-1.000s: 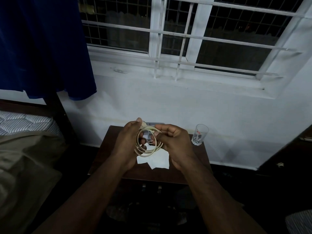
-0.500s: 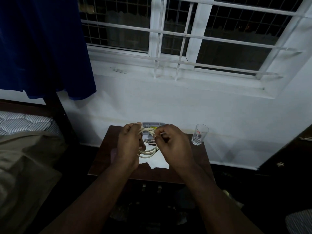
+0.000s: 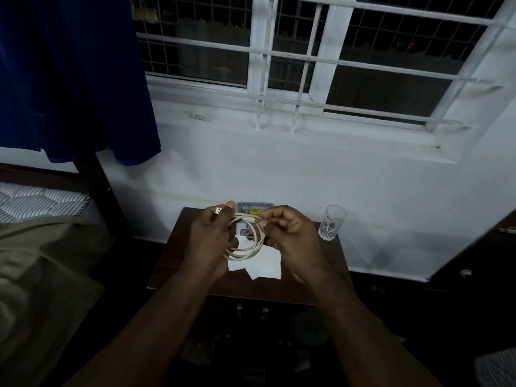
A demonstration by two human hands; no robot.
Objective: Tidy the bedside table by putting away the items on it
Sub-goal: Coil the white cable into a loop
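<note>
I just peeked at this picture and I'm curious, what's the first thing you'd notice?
Two hands in the middle hold a coiled white cable above a dark bedside table: the left hand grips the coil, the right hand pinches it near the top. An empty drinking glass stands at the table's far right corner, and white paper lies under the hands.

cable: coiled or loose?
Coiled: the white cable hangs in several loops, held by the left hand and right hand.

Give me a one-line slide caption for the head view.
Both hands, left hand and right hand, hold a coiled white cable above the bedside table.
</note>
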